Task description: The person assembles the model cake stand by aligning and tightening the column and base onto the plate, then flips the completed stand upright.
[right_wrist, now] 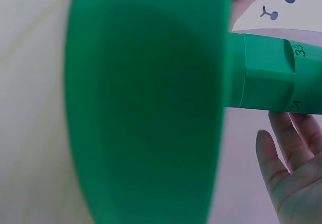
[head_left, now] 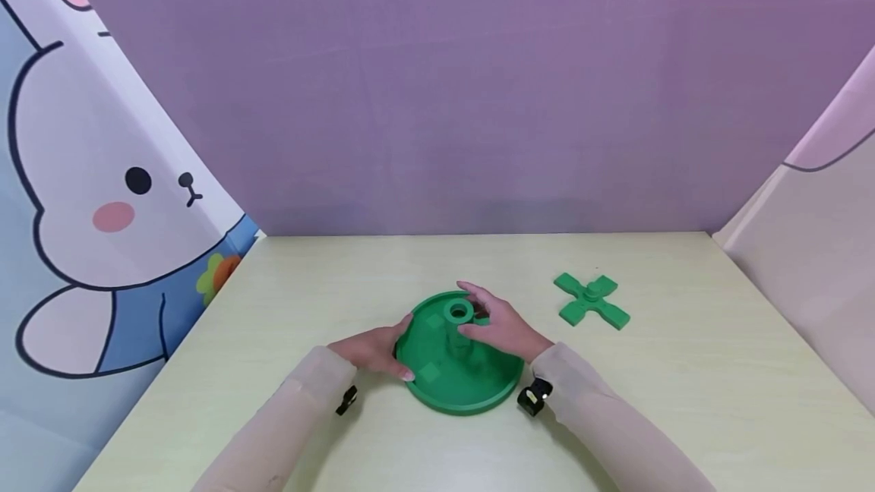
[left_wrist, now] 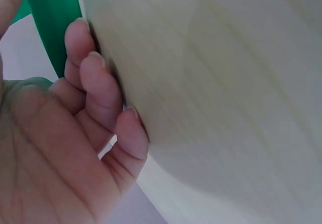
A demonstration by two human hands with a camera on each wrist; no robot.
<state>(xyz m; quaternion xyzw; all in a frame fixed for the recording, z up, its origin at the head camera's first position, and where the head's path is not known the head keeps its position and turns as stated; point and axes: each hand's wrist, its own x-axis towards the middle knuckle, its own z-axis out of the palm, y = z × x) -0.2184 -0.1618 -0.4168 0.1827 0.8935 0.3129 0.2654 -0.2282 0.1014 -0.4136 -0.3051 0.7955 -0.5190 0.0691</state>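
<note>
A green round base (head_left: pixel 454 398) with a raised rim lies on the table. From its middle rises a green hollow post (head_left: pixel 458 313); the right wrist view shows numbers moulded on the post (right_wrist: pixel 269 68). At the base's left rim, my left hand (head_left: pixel 376 348) holds the edge, thumb toward me. Its fingers (left_wrist: pixel 100 80) curl against the rim and tabletop in the left wrist view. Around the post's right side my right hand (head_left: pixel 509 329) is loosely spread, thumb in front and index finger extended behind. Fairly straight fingers (right_wrist: pixel 292 138) reach the post in the right wrist view.
A green four-armed cross piece (head_left: pixel 592 299) lies flat on the table (head_left: pixel 683 370), right of and beyond the base. A purple cloth wall (head_left: pixel 478 97) stands along the back edge. A rabbit-print cloth (head_left: pixel 137 249) hangs at the left.
</note>
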